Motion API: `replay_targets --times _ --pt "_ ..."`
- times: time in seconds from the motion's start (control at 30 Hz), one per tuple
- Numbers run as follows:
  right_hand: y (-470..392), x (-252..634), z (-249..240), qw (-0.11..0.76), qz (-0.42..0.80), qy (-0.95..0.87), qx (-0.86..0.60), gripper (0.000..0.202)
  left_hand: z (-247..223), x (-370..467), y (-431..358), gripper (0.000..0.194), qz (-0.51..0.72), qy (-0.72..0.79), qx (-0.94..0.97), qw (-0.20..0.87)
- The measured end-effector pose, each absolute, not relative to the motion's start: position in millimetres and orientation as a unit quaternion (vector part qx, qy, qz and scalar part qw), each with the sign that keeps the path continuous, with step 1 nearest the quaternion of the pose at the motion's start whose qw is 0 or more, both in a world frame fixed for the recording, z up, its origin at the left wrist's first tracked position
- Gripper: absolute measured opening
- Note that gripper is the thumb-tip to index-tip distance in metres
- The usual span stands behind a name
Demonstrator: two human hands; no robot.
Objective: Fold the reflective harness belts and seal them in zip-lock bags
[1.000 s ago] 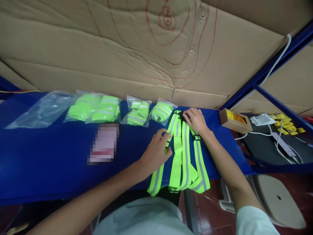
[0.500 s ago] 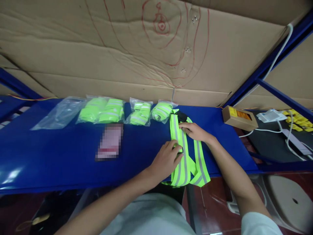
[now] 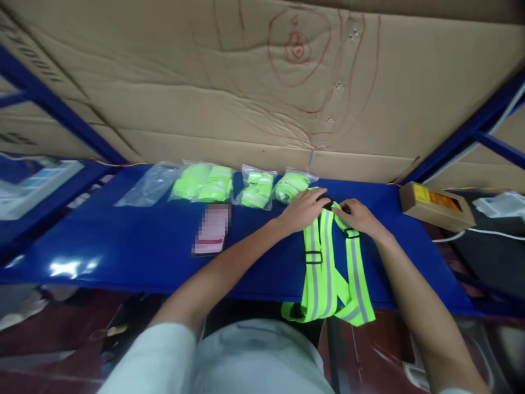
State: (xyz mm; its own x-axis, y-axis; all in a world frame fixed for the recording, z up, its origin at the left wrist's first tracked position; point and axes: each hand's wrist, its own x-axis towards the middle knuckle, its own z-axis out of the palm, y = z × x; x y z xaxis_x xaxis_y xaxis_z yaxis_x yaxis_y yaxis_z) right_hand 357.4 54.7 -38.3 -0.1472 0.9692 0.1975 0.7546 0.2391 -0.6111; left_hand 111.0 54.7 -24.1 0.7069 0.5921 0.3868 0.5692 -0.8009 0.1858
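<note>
Flat clear bag (image 3: 150,185): farthest out to the left of the left hand's fingers, spread limp.
Large clear bagging (image 3: 187,163): left of those fingers; two fluorescent green bundles (image 3: 215,183) inside, side by side; whether one bag or two cannot be told.
Middle clear bag (image 3: 257,169): nearer the left fingers; one folded green bundle with pale stripes.
Rounded clear bag (image 3: 309,177): just beyond the left hand, partly covered by it from this view; a coiled green strap within.
Cardboard box (image 3: 422,212): well to the right of the right fingers; yellow label, orange contents through its opening.
Green strap harness (image 3: 328,262): upper end between and under both hands' fingertips; grey-striped lengths run from there toward the wearer and over the table edge.
Black buckles (image 3: 314,252): one below the left fingers, another just below the right.
Left hand (image 3: 302,209): fingers bent, narrowly spaced, at the harness's black top piece (image 3: 324,201); grip cannot be told.
Right hand (image 3: 359,216): fingers curled, narrow, touching the right strap's upper end; whether pinching cannot be told.
</note>
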Motion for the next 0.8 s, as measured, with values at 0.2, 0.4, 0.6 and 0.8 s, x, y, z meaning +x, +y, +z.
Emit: replay_targets --times 0.2,0.4,0.6,0.8 --pt "64 355 -38 0.32 0.304 -0.675 -0.592 0.066 -44 125 69 0.051 0.212 0.29 0.933 0.031" --pt "59 345 -29 0.357 0.392 -0.61 -0.589 0.064 -46 143 83 0.05 0.228 0.344 0.91 0.044" --pt "47 347 -16 0.287 0.561 -0.477 -0.613 0.048 -56 153 83 0.039 0.227 0.402 0.886 0.048" --pt "29 346 -1 0.302 0.588 -0.414 -0.626 0.027 -54 150 80 0.04 0.233 0.454 0.859 0.036"
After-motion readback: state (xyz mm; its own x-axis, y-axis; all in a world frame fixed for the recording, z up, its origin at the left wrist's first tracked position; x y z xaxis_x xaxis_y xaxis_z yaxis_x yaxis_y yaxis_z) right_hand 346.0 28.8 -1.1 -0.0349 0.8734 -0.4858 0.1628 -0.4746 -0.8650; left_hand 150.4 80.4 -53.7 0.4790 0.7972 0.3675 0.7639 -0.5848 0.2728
